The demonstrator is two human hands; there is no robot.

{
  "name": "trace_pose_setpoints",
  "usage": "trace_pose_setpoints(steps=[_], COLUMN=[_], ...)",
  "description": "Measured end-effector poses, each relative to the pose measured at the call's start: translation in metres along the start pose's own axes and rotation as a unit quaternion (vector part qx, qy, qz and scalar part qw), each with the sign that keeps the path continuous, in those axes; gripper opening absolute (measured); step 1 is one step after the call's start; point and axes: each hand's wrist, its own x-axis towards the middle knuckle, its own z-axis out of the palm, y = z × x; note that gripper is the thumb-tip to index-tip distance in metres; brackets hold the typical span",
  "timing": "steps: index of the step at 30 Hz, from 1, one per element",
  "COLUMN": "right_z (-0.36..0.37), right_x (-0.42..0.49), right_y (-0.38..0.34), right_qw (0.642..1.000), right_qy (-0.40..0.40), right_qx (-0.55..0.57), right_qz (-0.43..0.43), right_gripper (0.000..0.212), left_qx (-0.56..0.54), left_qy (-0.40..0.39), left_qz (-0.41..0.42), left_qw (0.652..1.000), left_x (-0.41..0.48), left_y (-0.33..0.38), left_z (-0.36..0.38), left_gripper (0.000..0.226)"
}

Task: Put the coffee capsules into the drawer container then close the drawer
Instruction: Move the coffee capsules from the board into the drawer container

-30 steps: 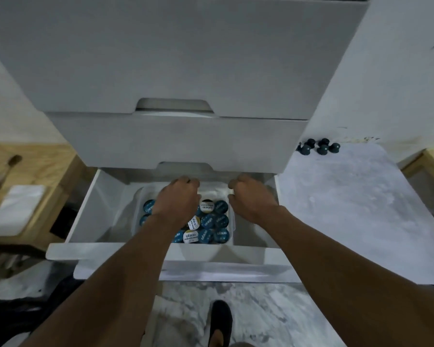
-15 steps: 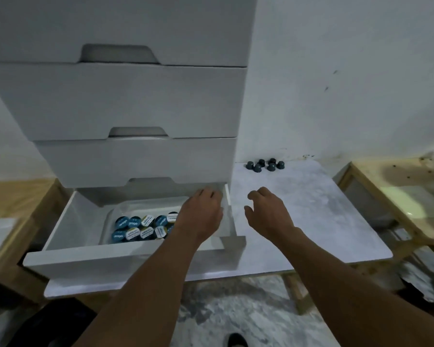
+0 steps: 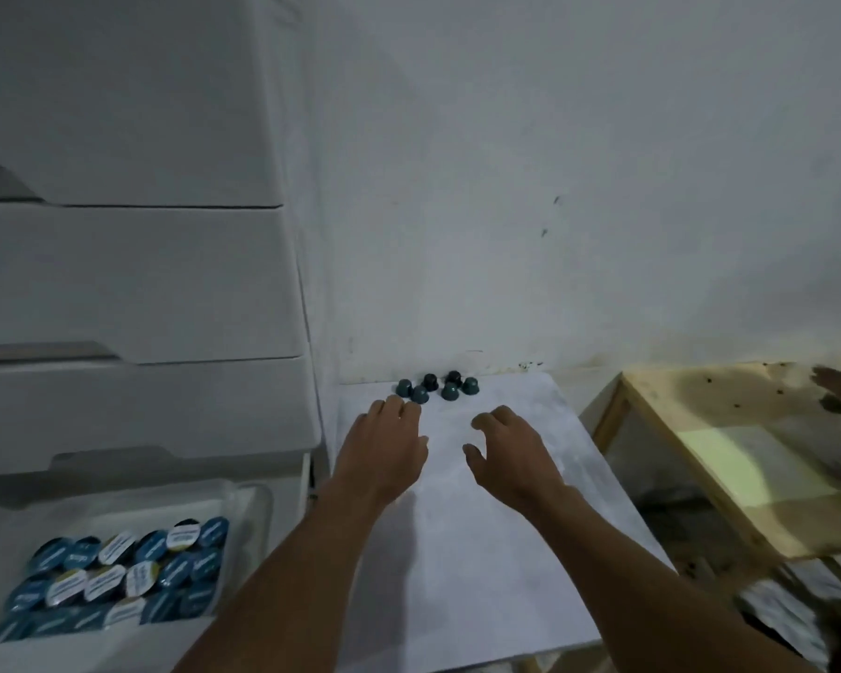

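Capsules first: six loose coffee capsules [image 3: 437, 387], dark ones, are sitting in a tight bunch at the far end of the white tabletop [image 3: 481, 575], up by the wall and just past the fingertips of both grips. Left grip [image 3: 384, 449] is hovering palm down with relaxed, spread fingers, holding nothing, and its fingertips are very near the closest capsule. Right grip [image 3: 511, 454] is hanging beside it, fingers loosely curled and thumb out, also holding nothing. Down and to the left of the left grip, the bottom drawer [image 3: 290, 517] is standing pulled out. The clear container [image 3: 258, 497] inside it is carrying a packed layer of stored capsules [image 3: 117, 575] with blue and white foil tops. Off to the right of the right grip, a wooden table [image 3: 729, 429] is sitting beside the tabletop.
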Motion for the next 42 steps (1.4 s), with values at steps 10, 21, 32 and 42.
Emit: trace_pose_setpoints(steps=[10, 21, 32, 42], right_z=[0.020, 0.099, 0.174, 0.187], right_x=[0.092, 0.199, 0.261, 0.266], right_y=[0.064, 0.060, 0.050, 0.056], right_qw=[0.994, 0.984, 0.984, 0.981], right_qy=[-0.095, -0.166, -0.170, -0.177], right_qx=[0.022, 0.062, 0.054, 0.075], right_qz=[-0.044, -0.020, -0.011, -0.018], right_gripper=[0.037, 0.035, 0.023, 0.017], left_qx=[-0.008, 0.031, -0.089, -0.123], left_qy=[-0.046, -0.090, -0.153, -0.165], left_qz=[-0.106, -0.116, -0.125, -0.140], left_qw=[0.993, 0.989, 0.976, 0.969], left_x=[0.071, 0.164, 0.212, 0.224], left_y=[-0.003, -0.063, -0.119, -0.124], left_z=[0.050, 0.111, 0.190, 0.210], left_gripper=[0.035, 0.028, 0.032, 0.020])
